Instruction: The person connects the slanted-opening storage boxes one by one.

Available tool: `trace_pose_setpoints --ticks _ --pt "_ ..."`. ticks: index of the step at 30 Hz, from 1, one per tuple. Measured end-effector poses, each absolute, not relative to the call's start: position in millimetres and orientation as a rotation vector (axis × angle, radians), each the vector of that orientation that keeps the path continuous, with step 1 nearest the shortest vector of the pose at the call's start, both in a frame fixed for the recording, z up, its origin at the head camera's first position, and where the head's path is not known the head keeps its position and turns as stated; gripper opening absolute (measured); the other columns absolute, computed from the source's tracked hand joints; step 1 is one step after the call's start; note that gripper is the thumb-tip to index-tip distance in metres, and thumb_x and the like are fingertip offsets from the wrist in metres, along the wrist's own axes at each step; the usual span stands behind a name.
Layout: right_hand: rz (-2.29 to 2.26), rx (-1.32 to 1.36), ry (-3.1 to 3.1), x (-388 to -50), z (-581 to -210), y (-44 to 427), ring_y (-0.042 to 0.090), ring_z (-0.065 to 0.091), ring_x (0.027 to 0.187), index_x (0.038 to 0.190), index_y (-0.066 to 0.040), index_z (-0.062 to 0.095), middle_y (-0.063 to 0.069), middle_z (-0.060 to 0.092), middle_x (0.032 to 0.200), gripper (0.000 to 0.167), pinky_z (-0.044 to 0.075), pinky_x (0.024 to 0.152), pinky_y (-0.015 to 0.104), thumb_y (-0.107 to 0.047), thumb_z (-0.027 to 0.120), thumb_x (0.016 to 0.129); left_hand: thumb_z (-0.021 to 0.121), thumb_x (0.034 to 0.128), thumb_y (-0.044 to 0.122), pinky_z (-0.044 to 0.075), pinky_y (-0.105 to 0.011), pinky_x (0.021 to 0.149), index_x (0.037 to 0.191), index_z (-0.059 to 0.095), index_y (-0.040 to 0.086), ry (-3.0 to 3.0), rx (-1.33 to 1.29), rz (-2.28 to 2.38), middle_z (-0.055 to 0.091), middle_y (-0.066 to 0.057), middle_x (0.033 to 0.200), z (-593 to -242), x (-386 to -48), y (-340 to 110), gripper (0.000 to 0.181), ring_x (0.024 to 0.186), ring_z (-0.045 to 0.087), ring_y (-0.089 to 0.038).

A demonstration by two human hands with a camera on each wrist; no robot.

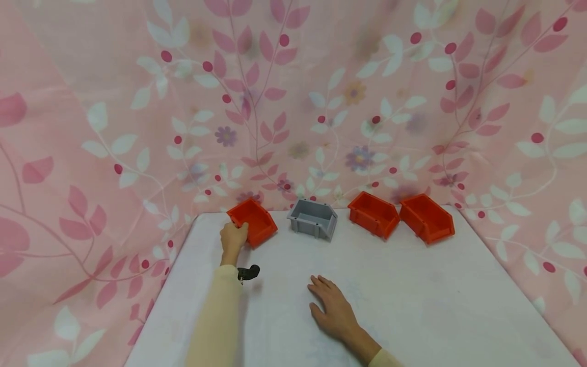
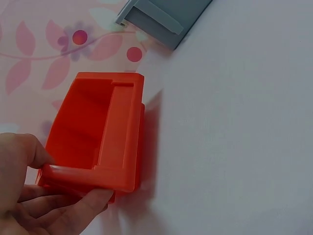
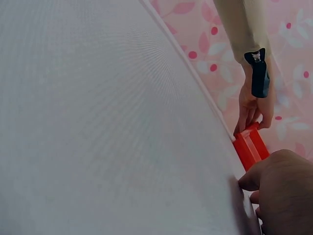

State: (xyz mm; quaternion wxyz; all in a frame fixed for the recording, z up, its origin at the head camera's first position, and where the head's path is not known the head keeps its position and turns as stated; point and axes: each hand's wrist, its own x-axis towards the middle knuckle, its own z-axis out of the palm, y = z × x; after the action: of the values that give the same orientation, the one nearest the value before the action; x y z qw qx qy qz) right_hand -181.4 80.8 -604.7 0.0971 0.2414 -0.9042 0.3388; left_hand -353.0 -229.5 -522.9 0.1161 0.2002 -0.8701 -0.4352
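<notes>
At the back left of the table, my left hand [image 1: 233, 238] grips the near left wall of a red plastic storage bin [image 1: 266, 236]. In the left wrist view, the thumb of the left hand [image 2: 54, 208] is over the rim of the red bin [image 2: 117, 134] and the fingers are beneath it on the outside. The inside visible there holds nothing. Whether the bin's base touches the cloth I cannot tell. My right hand [image 1: 334, 310] rests on the white tabletop at the front middle, fingers spread and loosely extended, holding nothing.
A grey bin [image 1: 304, 228] stands right of the held one. Farther right along the back edge are two more red bins, one [image 1: 367, 220] close beside the other [image 1: 415, 224]. A pink floral curtain [image 1: 293, 102] hangs behind the white-covered table [image 1: 412, 306] and on both sides.
</notes>
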Motion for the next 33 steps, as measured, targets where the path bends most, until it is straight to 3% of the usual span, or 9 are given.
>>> trace_pose_setpoints --ticks 10,17,26,33 --pt "0.998 0.704 -2.696 -183 -605 82 0.028 0.041 0.146 0.137 -0.007 0.067 0.007 0.053 0.153 0.046 0.033 0.117 0.051 -0.020 0.071 0.094 0.063 0.0989 0.027 0.049 -0.029 0.052 0.076 0.062 0.001 -2.574 0.546 -1.260 0.064 -0.013 0.073 -523 -343 -234 0.034 0.065 0.060 -0.025" --pt "0.979 0.733 -2.603 -182 -607 81 0.031 0.046 0.142 0.133 -0.004 0.069 0.010 0.057 0.149 0.045 0.038 0.112 0.055 -0.016 0.073 0.090 0.064 0.0974 0.025 0.044 -0.029 0.049 0.072 0.065 0.001 -2.583 0.496 -1.229 0.060 -0.008 0.064 -523 -337 -237 0.035 0.061 0.057 -0.024" --pt "0.991 0.707 -2.627 -183 -608 81 0.027 0.044 0.143 0.135 -0.008 0.069 0.006 0.056 0.151 0.045 0.037 0.114 0.052 -0.020 0.073 0.092 0.063 0.0967 0.024 0.048 -0.030 0.050 0.075 0.069 0.001 -2.570 0.442 -1.240 0.063 -0.009 0.065 -513 -324 -239 0.033 0.057 0.061 -0.022" --pt "1.002 0.703 -2.653 -183 -608 82 0.025 0.043 0.144 0.137 -0.010 0.068 0.004 0.055 0.152 0.045 0.035 0.116 0.049 -0.022 0.073 0.093 0.064 0.0980 0.024 0.057 -0.031 0.054 0.092 0.076 -0.003 -2.580 0.400 -1.281 0.072 -0.014 0.079 -499 -312 -237 0.031 0.062 0.067 -0.023"
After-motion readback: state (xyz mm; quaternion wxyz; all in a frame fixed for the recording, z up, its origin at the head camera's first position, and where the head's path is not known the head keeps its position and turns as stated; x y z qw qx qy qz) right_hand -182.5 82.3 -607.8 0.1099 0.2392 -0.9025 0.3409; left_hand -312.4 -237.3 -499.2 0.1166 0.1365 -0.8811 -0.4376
